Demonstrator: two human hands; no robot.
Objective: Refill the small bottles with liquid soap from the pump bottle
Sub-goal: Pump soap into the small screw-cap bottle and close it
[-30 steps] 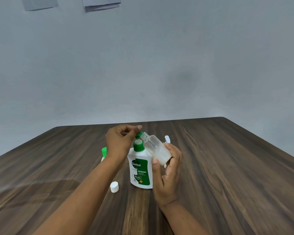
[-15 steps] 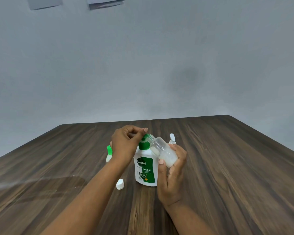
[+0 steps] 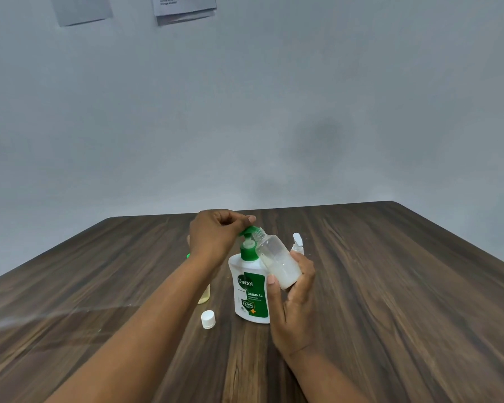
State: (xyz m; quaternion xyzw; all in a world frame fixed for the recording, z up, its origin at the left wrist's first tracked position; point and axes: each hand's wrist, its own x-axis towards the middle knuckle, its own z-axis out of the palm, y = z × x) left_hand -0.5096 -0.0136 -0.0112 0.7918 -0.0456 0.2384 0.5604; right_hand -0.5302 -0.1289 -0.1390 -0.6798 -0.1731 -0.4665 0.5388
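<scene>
Fingers of the left hand stay curled over the green head of the pump bottle, thumb on top. The right hand still grips the small bottle, tilted with its mouth at the nozzle. Little has shifted in the last second. Milky soap sits in its low end, so filling seems underway. A white cap lies near-left on the wooden desk; beyond is a grey wall with two papers.

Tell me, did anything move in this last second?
Nothing visibly changed. The left hand still grips the pump bottle at its green head; the right hand still holds the small bottle tilted at the nozzle. The white cap lies where it was.
</scene>
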